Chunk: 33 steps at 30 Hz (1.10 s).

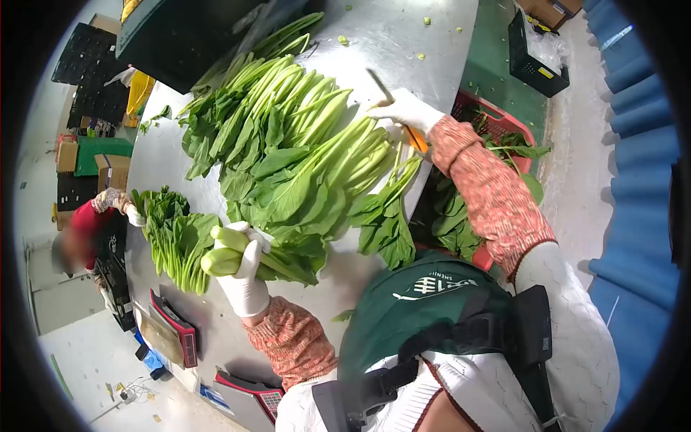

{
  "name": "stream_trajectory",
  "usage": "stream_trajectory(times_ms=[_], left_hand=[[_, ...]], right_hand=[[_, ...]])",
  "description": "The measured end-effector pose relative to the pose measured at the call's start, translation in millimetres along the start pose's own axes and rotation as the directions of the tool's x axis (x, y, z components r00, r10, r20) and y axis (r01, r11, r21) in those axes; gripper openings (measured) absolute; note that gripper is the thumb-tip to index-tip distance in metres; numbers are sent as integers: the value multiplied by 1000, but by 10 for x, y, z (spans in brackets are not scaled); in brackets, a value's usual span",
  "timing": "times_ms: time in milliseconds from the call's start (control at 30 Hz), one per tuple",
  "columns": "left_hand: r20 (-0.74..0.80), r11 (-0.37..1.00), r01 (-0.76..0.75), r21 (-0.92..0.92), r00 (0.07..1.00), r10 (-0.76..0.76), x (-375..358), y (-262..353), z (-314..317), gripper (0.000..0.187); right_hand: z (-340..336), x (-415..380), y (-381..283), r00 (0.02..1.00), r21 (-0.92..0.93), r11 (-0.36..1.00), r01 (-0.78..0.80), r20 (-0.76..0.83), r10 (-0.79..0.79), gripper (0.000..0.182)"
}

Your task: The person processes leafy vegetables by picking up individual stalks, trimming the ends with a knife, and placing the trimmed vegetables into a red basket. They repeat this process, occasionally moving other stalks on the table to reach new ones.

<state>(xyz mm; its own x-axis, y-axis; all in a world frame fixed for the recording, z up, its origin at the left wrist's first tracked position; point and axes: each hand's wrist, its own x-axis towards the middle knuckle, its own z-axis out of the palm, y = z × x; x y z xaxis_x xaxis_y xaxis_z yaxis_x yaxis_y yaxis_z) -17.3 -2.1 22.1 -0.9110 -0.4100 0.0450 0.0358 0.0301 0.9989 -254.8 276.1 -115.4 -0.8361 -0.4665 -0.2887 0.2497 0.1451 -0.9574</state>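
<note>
My gloved left hand is closed around a few leafy green vegetables, their thick pale stem ends pointing left and their leaves trailing right. In my gloved right hand is a knife with an orange handle; its narrow blade points up and away. That hand is beside the stem ends of a large heap of leafy greens on the metal table. A smaller bunch of greens lies near the table edge, below the right hand.
At left, another person's gloved hand touches a bunch of greens. A dark crate stands at the far end. Red scales sit along the left edge. A red basket with leaves is beside the table at right.
</note>
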Motion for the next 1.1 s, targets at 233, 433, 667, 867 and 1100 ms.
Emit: stream_trajectory(times_ms=[233,433,667,867,1100], left_hand=[[94,799,-258,543,964,248,-24,207,333,32],[460,366,-717,593,675,577,-184,420,1078,46],[464,512,-653,557,757,461,-349,203,1225,49],[543,419,-742,523,669,507,-436,94,1389,46],[612,273,-821,501,559,559,-468,78,1489,45]], right_hand=[[124,-880,-737,923,-103,940,325,-182,-339,27],[485,-1560,-1113,817,-43,837,546,-195,-543,17],[483,-1924,-755,859,122,860,495,-213,-465,16],[364,-2101,-589,860,93,876,473,-265,-436,18],[393,-2293,-287,725,-646,689,329,-294,-623,46]])
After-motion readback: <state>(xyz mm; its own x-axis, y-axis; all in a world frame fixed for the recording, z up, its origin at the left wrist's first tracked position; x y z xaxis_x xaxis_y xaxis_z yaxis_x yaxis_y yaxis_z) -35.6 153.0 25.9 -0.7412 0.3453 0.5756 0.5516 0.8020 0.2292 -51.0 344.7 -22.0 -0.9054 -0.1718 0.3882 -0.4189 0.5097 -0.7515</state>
